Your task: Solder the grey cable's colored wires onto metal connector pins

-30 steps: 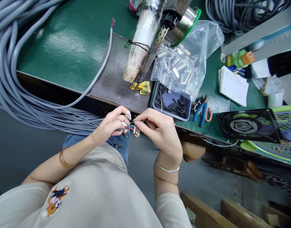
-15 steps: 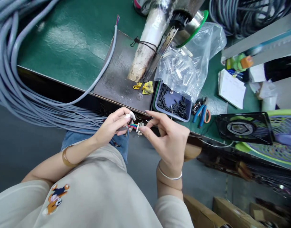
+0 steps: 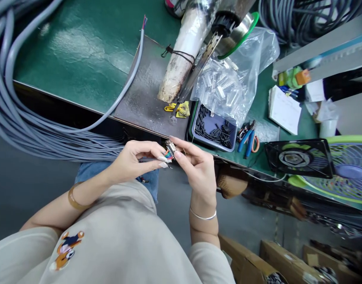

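Since half a second ago, the right hand (image 3: 200, 167) has closed in on the left hand (image 3: 133, 159), thumb and forefinger now pinching the metal plug (image 3: 171, 147). Left thumb and fingers grip its coloured wires (image 3: 168, 154). The plug is just on the near side of the mat (image 3: 145, 104). Right of that sits a tray (image 3: 209, 123) of black tubes (image 3: 218, 138), then pliers (image 3: 249, 142).
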`<state>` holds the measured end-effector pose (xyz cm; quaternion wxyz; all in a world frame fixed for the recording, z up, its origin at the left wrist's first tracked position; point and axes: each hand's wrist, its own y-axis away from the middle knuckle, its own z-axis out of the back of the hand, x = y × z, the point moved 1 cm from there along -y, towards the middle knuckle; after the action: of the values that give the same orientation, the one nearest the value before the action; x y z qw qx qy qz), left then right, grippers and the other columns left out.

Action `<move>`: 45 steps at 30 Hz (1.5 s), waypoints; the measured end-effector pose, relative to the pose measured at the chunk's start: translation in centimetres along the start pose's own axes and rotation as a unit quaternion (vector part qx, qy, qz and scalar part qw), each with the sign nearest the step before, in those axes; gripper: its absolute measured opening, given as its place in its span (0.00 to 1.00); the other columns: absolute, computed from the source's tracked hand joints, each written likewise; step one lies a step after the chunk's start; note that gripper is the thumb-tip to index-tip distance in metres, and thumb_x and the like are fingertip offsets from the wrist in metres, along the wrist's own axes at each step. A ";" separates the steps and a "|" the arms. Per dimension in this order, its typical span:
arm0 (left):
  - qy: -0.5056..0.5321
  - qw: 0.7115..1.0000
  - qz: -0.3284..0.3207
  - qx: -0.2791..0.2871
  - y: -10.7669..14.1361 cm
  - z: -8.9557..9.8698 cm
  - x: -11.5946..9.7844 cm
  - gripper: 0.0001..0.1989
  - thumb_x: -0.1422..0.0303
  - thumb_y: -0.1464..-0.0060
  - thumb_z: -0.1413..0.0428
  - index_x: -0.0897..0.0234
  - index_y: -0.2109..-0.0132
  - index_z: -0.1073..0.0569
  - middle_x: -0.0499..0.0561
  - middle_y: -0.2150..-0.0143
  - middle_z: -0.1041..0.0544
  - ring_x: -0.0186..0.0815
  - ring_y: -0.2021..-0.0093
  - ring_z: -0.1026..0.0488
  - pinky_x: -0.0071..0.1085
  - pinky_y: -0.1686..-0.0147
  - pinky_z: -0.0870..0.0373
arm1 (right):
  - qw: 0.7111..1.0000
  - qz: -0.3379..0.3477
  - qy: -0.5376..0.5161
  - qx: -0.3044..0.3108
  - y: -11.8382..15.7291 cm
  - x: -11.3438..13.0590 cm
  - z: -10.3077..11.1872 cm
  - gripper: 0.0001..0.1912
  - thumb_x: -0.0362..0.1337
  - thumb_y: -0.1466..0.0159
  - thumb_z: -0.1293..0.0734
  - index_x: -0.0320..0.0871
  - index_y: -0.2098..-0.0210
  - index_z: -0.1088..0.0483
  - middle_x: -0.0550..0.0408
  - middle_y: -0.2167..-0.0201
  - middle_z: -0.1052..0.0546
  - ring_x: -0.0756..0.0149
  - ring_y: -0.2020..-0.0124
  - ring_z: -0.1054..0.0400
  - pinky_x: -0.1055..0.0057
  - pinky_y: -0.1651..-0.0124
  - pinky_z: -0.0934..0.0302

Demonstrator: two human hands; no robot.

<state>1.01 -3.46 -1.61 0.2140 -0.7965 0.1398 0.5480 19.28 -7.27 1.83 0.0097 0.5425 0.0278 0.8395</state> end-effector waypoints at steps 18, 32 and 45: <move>-0.080 0.988 0.083 -0.105 -1.0 -0.8 -0.6 0.07 0.70 0.50 0.35 0.69 0.69 0.25 0.52 0.70 0.22 0.30 0.69 0.26 0.23 0.68 0.27 | 0.951 0.202 0.218 -0.082 -0.1 0.6 -0.1 0.07 0.33 0.31 0.33 0.43 0.67 0.28 0.62 0.77 0.25 0.79 0.82 0.41 0.77 0.76 0.43; -0.039 0.977 0.135 -0.160 -2.9 1.0 -0.7 0.11 0.68 0.53 0.33 0.68 0.70 0.28 0.48 0.73 0.25 0.22 0.82 0.35 0.18 0.83 0.38 | 0.964 0.160 0.054 -0.204 -0.8 -0.4 -0.4 0.05 0.31 0.32 0.31 0.45 0.57 0.28 0.53 0.58 0.17 0.63 0.59 0.19 0.67 0.57 0.23; -0.217 0.958 0.044 -0.180 -4.8 0.6 -0.9 0.04 0.71 0.48 0.38 0.66 0.69 0.26 0.50 0.68 0.23 0.30 0.69 0.26 0.23 0.70 0.32 | 0.967 0.181 0.021 -0.180 -4.2 -0.9 -1.9 0.07 0.30 0.33 0.33 0.44 0.66 0.35 0.49 0.53 0.17 0.63 0.54 0.19 0.67 0.53 0.22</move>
<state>2.37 1.00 -0.08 0.0674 -0.6766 0.0241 0.7328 17.90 -3.24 0.00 -0.0454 0.5104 -0.2217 0.8296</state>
